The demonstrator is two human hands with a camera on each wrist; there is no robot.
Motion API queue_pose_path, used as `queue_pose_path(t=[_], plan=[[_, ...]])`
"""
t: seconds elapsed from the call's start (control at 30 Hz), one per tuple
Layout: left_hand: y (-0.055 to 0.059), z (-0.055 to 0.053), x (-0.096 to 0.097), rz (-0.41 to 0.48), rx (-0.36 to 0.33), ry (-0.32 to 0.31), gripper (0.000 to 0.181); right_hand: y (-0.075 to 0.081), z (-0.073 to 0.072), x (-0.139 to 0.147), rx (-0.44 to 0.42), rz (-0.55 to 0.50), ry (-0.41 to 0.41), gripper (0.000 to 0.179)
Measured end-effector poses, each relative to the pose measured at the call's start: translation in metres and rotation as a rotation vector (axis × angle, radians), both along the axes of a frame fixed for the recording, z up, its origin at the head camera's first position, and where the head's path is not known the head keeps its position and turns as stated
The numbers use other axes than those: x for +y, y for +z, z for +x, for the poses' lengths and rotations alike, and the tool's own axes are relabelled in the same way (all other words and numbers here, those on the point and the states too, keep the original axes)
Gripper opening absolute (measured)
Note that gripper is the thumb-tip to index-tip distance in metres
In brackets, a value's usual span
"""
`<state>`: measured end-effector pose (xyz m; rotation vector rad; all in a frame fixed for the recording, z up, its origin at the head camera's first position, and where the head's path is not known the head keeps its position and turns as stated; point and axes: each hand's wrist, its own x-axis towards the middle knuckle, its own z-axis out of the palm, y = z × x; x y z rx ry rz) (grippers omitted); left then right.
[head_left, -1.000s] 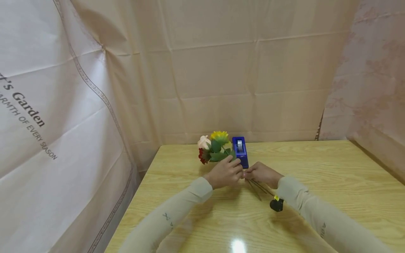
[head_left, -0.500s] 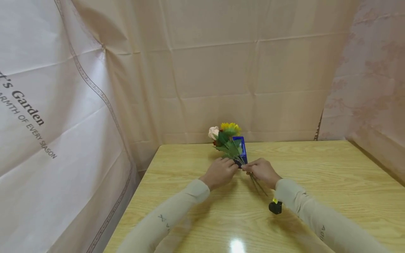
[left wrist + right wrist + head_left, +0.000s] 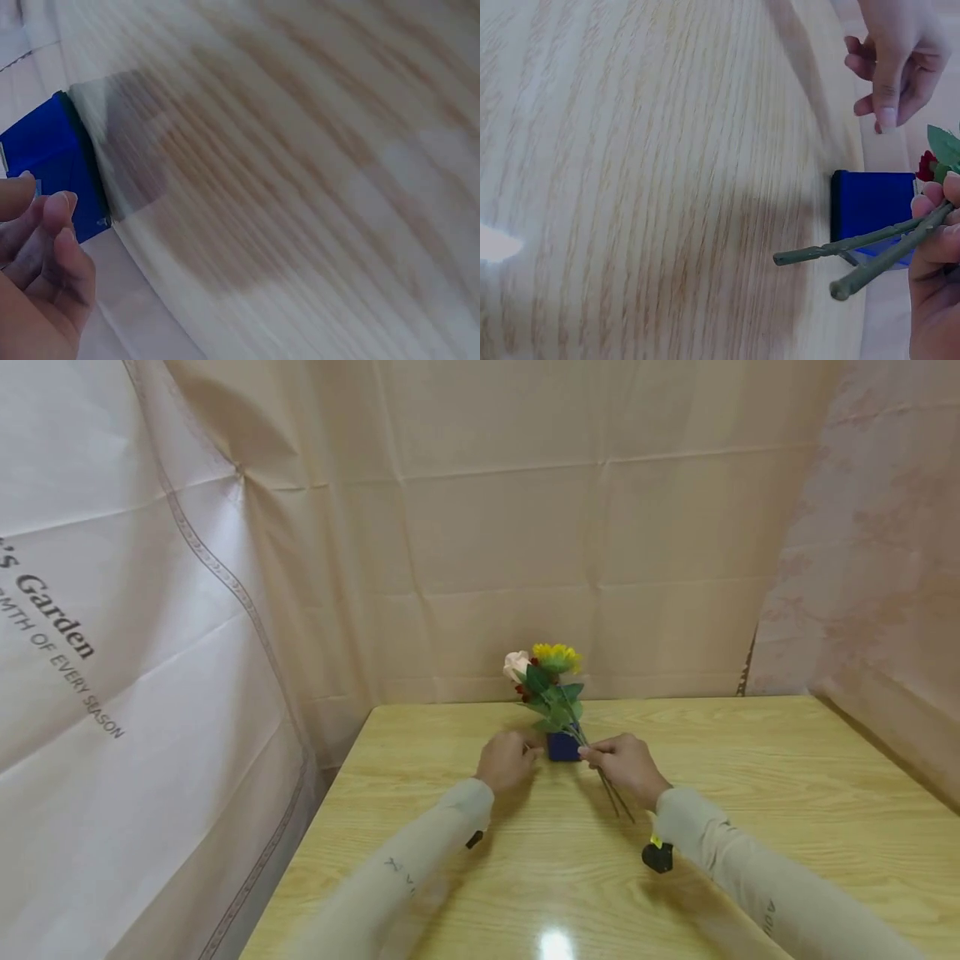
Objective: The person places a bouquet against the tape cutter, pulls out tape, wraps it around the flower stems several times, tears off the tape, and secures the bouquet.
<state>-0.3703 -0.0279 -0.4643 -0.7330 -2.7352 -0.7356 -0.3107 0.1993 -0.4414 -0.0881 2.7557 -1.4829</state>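
My right hand [image 3: 624,767] pinches the green stems [image 3: 889,257] of several artificial flowers between thumb and fingers. Their heads lean up and to the left: a pale pink rose [image 3: 516,666], a yellow sunflower [image 3: 557,657] and small dark red blooms [image 3: 927,166], with green leaves [image 3: 558,703] below. The bare stem ends stick out below that hand. Behind the flowers stands a blue tape dispenser [image 3: 564,747], partly hidden by leaves. To its left is my left hand [image 3: 508,762], fingers loosely curled, with nothing visible in them; its fingertips overlap the dispenser in the left wrist view.
The wood-grain table [image 3: 787,793] reaches back to a hanging beige cloth [image 3: 487,543]. More cloth hangs at the left [image 3: 150,693] and right. A small black device [image 3: 657,857] with a yellow tag sits under my right wrist.
My left hand has let go of the flowers and drawn back to the left. The flower heads have swung up and to the right, in front of the dispenser; my right hand still holds the stems.
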Motion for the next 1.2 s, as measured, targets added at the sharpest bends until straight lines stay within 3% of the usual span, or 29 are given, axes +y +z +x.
queue_pose_path(t=[0.3, 0.73, 1.0, 1.2], plan=[[0.000, -0.010, 0.017, 0.138, -0.035, -0.001, 0.018, -0.004, 0.000, 0.006, 0.051, -0.025, -0.029, 0.044], [0.001, -0.013, 0.034, 0.192, -0.031, 0.046, 0.023, -0.006, 0.002, 0.012, 0.066, -0.013, -0.058, 0.040], [0.003, -0.015, 0.035, 0.129, 0.056, 0.096, 0.021, -0.006, 0.004, 0.012, 0.084, 0.011, -0.060, 0.043], [0.006, -0.015, 0.037, 0.084, 0.049, 0.097, 0.022, -0.006, 0.005, 0.015, 0.098, 0.013, -0.069, 0.046]])
